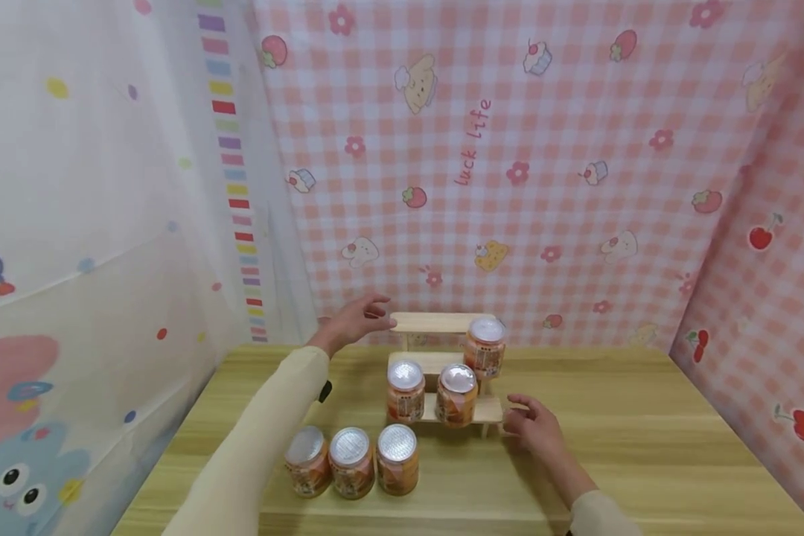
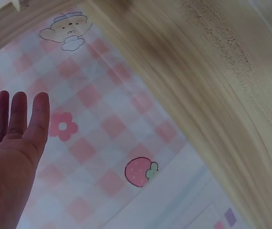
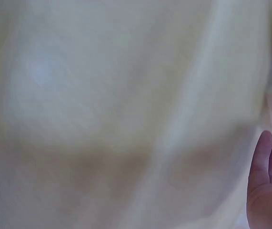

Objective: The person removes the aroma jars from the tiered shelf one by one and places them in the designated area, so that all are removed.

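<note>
A small three-step wooden stand (image 1: pixel 442 322) sits at the back of the table. My left hand (image 1: pixel 355 324) is at the left end of its top step, with the thumb tip right at the edge; in the left wrist view its fingers (image 2: pixel 39 117) are straight. My right hand (image 1: pixel 534 426) is beside the right end of the lowest step, fingertips close to the wood and nothing in its grasp. On the lowest step stand two orange-labelled cans with silver lids, a left can (image 1: pixel 406 394) and a right can (image 1: pixel 456 398). Another can (image 1: pixel 485 353) is on the middle step's right end.
In front of the stand, to the left, three similar cans stand in a row: a left one (image 1: pixel 307 465), a middle one (image 1: pixel 352 465) and a right one (image 1: pixel 397 463). Behind the wooden table (image 1: pixel 610 432) hangs a pink checked cloth (image 1: pixel 563 216). Pale cloth blurs much of the right wrist view.
</note>
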Demonstrator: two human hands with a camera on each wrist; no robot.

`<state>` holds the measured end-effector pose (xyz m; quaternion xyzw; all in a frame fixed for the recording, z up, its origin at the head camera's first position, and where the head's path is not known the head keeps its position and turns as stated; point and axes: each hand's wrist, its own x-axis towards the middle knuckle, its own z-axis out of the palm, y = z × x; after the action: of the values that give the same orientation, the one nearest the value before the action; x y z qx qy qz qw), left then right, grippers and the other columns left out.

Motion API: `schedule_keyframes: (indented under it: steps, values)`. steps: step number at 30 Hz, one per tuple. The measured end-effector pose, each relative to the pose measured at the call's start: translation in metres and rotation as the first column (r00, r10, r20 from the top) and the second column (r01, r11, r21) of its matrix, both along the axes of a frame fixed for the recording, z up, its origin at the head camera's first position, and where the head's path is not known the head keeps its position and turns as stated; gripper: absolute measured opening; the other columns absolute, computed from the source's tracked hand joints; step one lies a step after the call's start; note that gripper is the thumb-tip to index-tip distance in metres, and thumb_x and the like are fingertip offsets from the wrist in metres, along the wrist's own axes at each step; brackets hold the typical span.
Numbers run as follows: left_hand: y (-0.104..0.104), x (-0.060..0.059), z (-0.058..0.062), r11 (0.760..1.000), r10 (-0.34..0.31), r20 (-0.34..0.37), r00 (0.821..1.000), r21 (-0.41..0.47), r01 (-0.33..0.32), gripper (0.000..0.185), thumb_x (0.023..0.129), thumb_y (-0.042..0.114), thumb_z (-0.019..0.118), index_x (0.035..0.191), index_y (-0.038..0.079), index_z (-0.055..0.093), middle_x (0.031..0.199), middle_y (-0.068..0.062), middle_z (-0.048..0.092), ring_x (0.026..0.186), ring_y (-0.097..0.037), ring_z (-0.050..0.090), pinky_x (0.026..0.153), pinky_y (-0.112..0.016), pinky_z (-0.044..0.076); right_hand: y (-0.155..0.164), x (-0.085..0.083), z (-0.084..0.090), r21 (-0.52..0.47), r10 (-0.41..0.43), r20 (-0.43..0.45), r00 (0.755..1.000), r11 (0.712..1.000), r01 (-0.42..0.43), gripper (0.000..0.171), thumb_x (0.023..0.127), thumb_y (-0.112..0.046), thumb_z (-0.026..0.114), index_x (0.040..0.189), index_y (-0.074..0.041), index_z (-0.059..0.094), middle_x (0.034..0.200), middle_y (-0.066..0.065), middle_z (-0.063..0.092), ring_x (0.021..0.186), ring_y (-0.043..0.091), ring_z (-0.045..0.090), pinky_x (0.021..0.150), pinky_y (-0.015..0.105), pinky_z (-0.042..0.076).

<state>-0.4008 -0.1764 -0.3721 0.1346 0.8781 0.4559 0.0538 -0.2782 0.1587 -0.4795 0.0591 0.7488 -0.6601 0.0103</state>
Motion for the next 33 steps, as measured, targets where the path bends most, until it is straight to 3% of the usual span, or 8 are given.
schedule_keyframes:
  steps: [4, 8, 14, 20, 26, 33]
  values:
    - [0.005, -0.005, -0.006, 1.0, -0.021, -0.001, 1.0, 0.006, 0.021, 0.062, 0.079, 0.039, 0.068, 0.133, 0.019, 0.044, 0.122, -0.012, 0.052, 0.112, -0.024, 0.048, 0.091, -0.043, 0.039, 0.01, -0.01, 0.025, 0.019, -0.02, -0.05, 0.999, 1.0, 0.021, 0.043, 0.093, -0.025, 0.052, 0.13, -0.006, 0.042, 0.12, 0.023, 0.049, 0.097, 0.032, 0.057, 0.076, 0.041, 0.05]
    - [0.004, -0.005, -0.011, 0.999, -0.032, 0.01, 0.999, 0.01, 0.032, 0.061, 0.08, 0.037, 0.068, 0.133, 0.018, 0.045, 0.121, -0.012, 0.051, 0.111, -0.024, 0.047, 0.089, -0.042, 0.041, 0.011, -0.024, 0.055, 0.069, -0.013, -0.137, 0.991, 0.997, 0.023, 0.058, 0.089, -0.043, 0.054, 0.135, -0.012, 0.038, 0.121, 0.018, 0.049, 0.105, 0.032, 0.053, 0.082, 0.043, 0.047]
    - [0.003, -0.005, -0.015, 0.998, -0.057, -0.005, 0.998, 0.0, 0.057, 0.051, 0.083, 0.036, 0.065, 0.13, 0.023, 0.05, 0.122, -0.005, 0.046, 0.112, -0.023, 0.047, 0.084, -0.04, 0.044, -0.001, -0.041, 0.084, 0.157, 0.04, -0.231, 0.972, 0.988, -0.004, 0.072, 0.079, -0.047, 0.066, 0.138, -0.02, 0.036, 0.125, 0.012, 0.046, 0.111, 0.027, 0.046, 0.088, 0.044, 0.041]
    - [0.01, -0.004, -0.017, 0.997, -0.076, -0.003, 0.997, -0.019, 0.076, 0.049, 0.083, 0.038, 0.064, 0.128, 0.027, 0.05, 0.121, -0.002, 0.049, 0.111, -0.019, 0.048, 0.085, -0.04, 0.044, -0.014, -0.044, 0.088, 0.185, 0.108, -0.223, 0.969, 0.98, -0.066, 0.081, 0.074, -0.036, 0.074, 0.14, -0.016, 0.032, 0.13, 0.011, 0.041, 0.115, 0.027, 0.041, 0.084, 0.042, 0.042]
    - [0.013, -0.002, -0.016, 0.998, -0.055, 0.001, 0.998, -0.038, 0.055, 0.05, 0.083, 0.044, 0.062, 0.129, 0.032, 0.048, 0.121, -0.001, 0.053, 0.11, -0.017, 0.049, 0.085, -0.038, 0.043, -0.019, -0.046, 0.088, 0.267, 0.109, -0.227, 0.968, 0.963, -0.045, 0.077, 0.075, -0.036, 0.073, 0.139, -0.015, 0.035, 0.126, 0.009, 0.045, 0.114, 0.027, 0.042, 0.076, 0.039, 0.046]
    - [0.008, 0.0, -0.016, 0.999, -0.034, 0.038, 0.999, -0.017, 0.035, 0.052, 0.084, 0.041, 0.062, 0.132, 0.029, 0.046, 0.127, -0.002, 0.047, 0.11, -0.019, 0.049, 0.081, -0.038, 0.045, -0.017, -0.05, 0.094, 0.249, 0.053, -0.277, 0.96, 0.968, 0.019, 0.073, 0.072, -0.039, 0.075, 0.132, -0.012, 0.043, 0.119, 0.01, 0.048, 0.107, 0.026, 0.047, 0.075, 0.036, 0.046]
